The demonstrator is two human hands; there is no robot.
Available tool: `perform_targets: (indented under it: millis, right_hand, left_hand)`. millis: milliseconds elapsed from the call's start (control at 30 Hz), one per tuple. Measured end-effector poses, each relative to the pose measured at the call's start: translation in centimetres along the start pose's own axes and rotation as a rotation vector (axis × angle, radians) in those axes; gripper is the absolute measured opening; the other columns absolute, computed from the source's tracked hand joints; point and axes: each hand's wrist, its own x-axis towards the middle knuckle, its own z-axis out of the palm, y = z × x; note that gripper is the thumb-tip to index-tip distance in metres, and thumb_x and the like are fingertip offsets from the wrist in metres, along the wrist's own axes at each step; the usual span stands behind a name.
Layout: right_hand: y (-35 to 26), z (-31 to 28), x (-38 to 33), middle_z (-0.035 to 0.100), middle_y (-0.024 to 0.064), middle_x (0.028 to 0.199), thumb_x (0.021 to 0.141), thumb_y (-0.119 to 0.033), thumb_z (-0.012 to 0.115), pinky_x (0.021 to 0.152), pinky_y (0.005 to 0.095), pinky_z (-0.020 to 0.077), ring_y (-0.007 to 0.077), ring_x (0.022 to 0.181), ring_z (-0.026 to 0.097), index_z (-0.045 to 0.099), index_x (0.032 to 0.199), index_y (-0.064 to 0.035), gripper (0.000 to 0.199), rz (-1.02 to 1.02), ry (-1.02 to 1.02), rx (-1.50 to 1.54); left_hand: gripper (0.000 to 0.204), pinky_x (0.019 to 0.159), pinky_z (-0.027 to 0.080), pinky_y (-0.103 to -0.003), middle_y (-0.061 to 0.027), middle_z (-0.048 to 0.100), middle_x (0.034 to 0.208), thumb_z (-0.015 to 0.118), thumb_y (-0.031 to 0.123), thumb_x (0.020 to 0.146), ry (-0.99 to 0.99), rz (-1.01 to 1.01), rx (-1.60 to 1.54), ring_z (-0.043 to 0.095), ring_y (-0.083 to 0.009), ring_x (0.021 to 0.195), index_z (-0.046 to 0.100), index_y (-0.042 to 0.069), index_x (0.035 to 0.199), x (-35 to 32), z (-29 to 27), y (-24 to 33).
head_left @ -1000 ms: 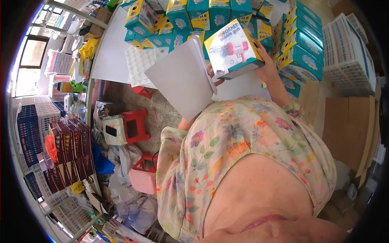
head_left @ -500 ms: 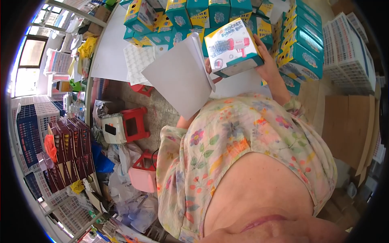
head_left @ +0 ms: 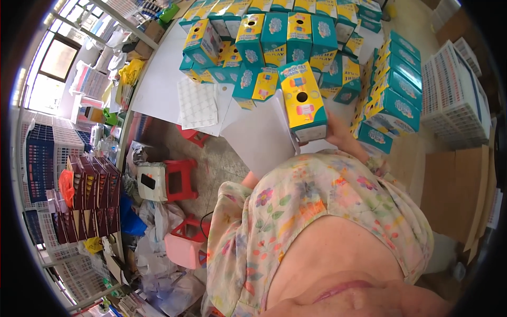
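My right hand [head_left: 344, 141] grips a yellow and teal toy box [head_left: 303, 103] from its lower right and holds it upright above the white table [head_left: 158, 79]; the yellow side with a round hole faces me. A white sheet [head_left: 261, 141] stands tilted just left of the box, touching it. My left hand is hidden under that sheet; only the forearm [head_left: 250, 181] shows below it, and the sheet appears to be held by it. My flowered blouse [head_left: 317, 211] fills the lower middle.
Many matching teal and yellow boxes [head_left: 274, 31] are stacked at the back of the table and at the right [head_left: 393, 100]. A sticker sheet [head_left: 196, 103] lies on the table. Red stool [head_left: 177, 179], pink stool [head_left: 185, 243], white crates [head_left: 454, 95] and cardboard [head_left: 465, 195] surround me.
The box has been turned in my right hand: its white picture face showed before, and the yellow side with the hole faces me now. The white sheet stays beside it.
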Motion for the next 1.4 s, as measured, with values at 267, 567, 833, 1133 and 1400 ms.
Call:
perform_targets:
  millis: [267, 567, 833, 1133, 1400]
  right_hand:
    - [3.5, -2.9, 2.0, 0.032, 0.0024, 0.148, 0.094, -0.034, 0.053, 0.105, 0.0409, 0.0375, 0.0205, 0.132, 0.037, 0.016, 0.149, -0.0206, 0.068, -0.044, 0.002, 0.151]
    - [3.2, -0.9, 1.7, 0.033, 0.0066, 0.146, 0.082, 0.006, 0.062, 0.104, 0.034, 0.0368, 0.0147, 0.128, 0.039, 0.025, 0.146, -0.0108, 0.076, -0.412, -0.075, -0.649]
    - [1.1, 3.1, 3.5, 0.037, 0.0089, 0.143, 0.083, 0.003, 0.064, 0.102, 0.0346, 0.0392, 0.0204, 0.127, 0.043, 0.023, 0.145, -0.0101, 0.075, -0.085, 0.233, 0.122]
    - [1.8, -1.7, 8.3, 0.038, 0.0089, 0.142, 0.092, -0.014, 0.055, 0.102, 0.0299, 0.0376, 0.0193, 0.124, 0.044, 0.016, 0.149, -0.0092, 0.069, -0.333, 0.28, -0.268]
    - [2.0, -3.3, 10.0, 0.039, 0.0101, 0.141, 0.092, -0.016, 0.057, 0.101, 0.0286, 0.0374, 0.0198, 0.123, 0.044, 0.017, 0.148, -0.0069, 0.069, -0.368, 0.279, -0.341]
  left_hand:
    - [0.051, 0.097, 0.047, -0.04, -0.0126, 0.046, 0.13, 0.051, 0.028, 0.096, 0.076, -0.052, -0.138, 0.049, -0.0242, 0.118, 0.034, 0.005, 0.138, -2.3, -2.0, -1.5]
    - [0.051, 0.098, 0.046, -0.038, -0.0129, 0.047, 0.129, 0.052, 0.028, 0.096, 0.171, -0.133, -0.296, 0.05, -0.0243, 0.117, 0.034, 0.004, 0.138, -3.7, -5.3, -3.9]
    - [0.051, 0.098, 0.046, -0.037, -0.0131, 0.047, 0.127, 0.052, 0.028, 0.095, 0.219, -0.237, -0.439, 0.05, -0.0243, 0.116, 0.035, 0.004, 0.137, -3.4, -8.9, -7.3]
    - [0.025, 0.102, 0.042, -0.045, -0.0122, 0.043, 0.132, 0.056, 0.022, 0.093, 0.481, -0.156, -0.38, 0.045, -0.0319, 0.12, 0.051, 0.005, 0.11, -3.7, -13.3, -10.7]
    - [0.033, 0.098, 0.045, -0.045, -0.0132, 0.043, 0.131, 0.055, 0.024, 0.094, 0.519, -0.268, -0.497, 0.05, -0.0289, 0.114, 0.05, 0.001, 0.118, -3.7, -13.3, -11.9]
